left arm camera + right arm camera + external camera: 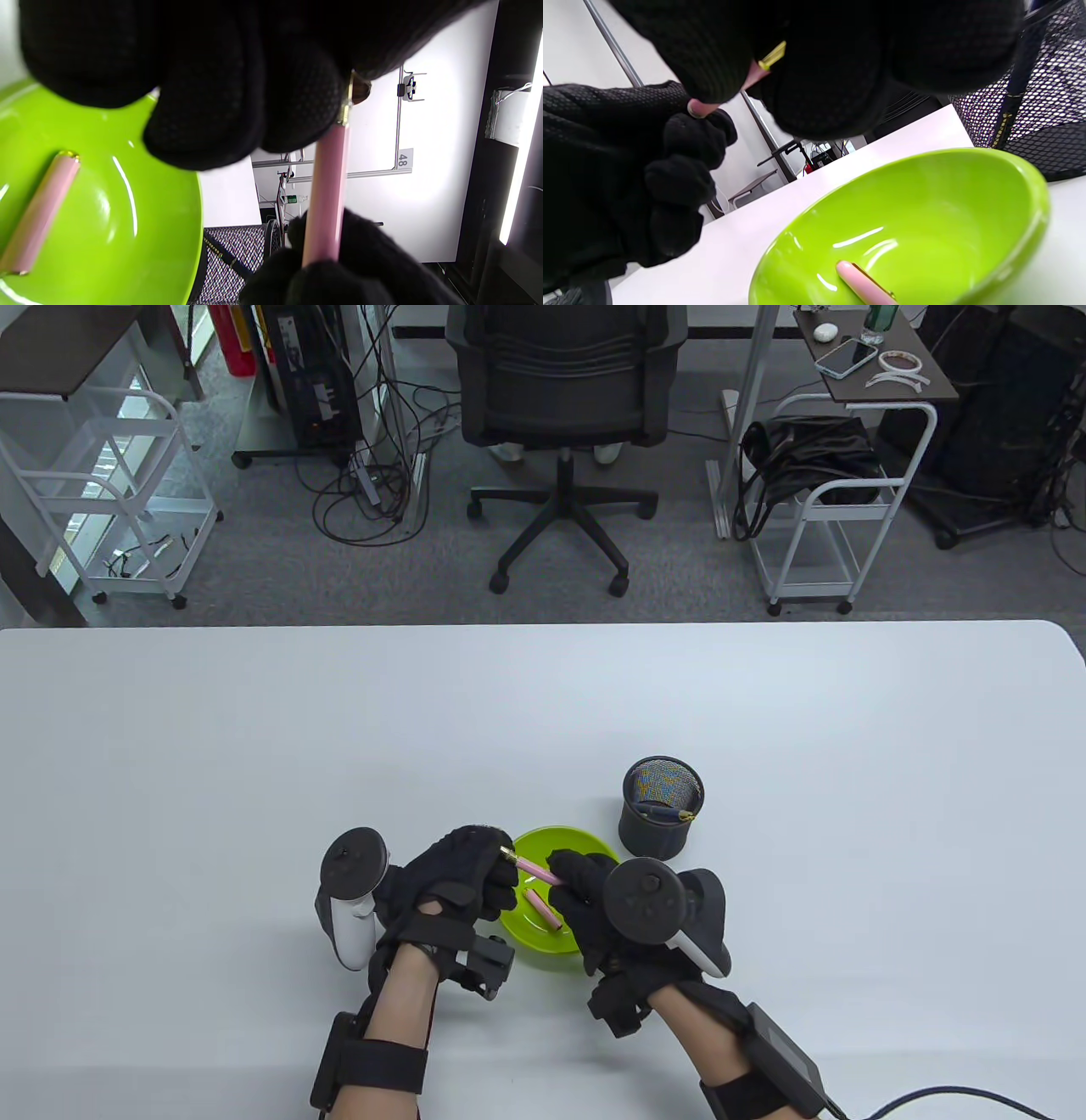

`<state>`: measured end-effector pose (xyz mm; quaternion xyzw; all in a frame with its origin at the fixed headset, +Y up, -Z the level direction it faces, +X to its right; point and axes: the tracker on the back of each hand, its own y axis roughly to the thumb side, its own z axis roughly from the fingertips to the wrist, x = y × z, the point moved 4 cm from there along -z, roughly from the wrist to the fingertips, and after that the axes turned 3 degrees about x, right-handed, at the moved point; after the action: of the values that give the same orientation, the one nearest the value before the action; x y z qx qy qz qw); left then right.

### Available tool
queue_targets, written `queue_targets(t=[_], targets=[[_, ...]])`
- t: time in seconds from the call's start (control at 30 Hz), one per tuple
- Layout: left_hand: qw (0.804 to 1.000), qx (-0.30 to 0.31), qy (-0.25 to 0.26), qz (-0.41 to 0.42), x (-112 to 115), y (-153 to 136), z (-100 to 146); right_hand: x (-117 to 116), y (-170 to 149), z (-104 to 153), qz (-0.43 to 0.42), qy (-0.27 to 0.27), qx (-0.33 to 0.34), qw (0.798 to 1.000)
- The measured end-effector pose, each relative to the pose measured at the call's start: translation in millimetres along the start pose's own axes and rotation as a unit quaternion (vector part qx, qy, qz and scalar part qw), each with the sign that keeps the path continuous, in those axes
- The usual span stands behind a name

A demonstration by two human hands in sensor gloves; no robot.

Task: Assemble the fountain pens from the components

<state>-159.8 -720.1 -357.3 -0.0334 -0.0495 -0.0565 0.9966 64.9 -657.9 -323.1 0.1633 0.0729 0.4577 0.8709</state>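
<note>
Both hands hold one pink pen barrel (534,869) in the air over the green bowl (585,841). My left hand (462,874) pinches its gold-tipped end (345,108); my right hand (585,891) grips the other end. The barrel shows between the hands in the left wrist view (326,199) and a short pink piece of it shows in the right wrist view (751,76). A second pink pen part (543,910) with a gold ring lies in the bowl; it also shows in the left wrist view (40,212) and the right wrist view (861,284).
A black mesh pen cup (662,808) stands just behind and right of the bowl, with a dark pen (666,814) lying inside. The bowl's rim (1031,237) sits close to the cup (1043,106). The white table (254,746) stretches on all sides.
</note>
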Motion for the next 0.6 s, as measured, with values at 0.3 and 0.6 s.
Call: queue_targets(t=[0.3, 0.6], targets=[[1.0, -0.008, -0.009, 0.018, 4, -6, -2, 3, -11, -1, -0.071, -0.014, -0.027, 0.997], [0.999, -0.002, -0.025, 0.032, 10, -5, -2, -1, -26, -1, -0.162, 0.0, -0.072, 0.984]])
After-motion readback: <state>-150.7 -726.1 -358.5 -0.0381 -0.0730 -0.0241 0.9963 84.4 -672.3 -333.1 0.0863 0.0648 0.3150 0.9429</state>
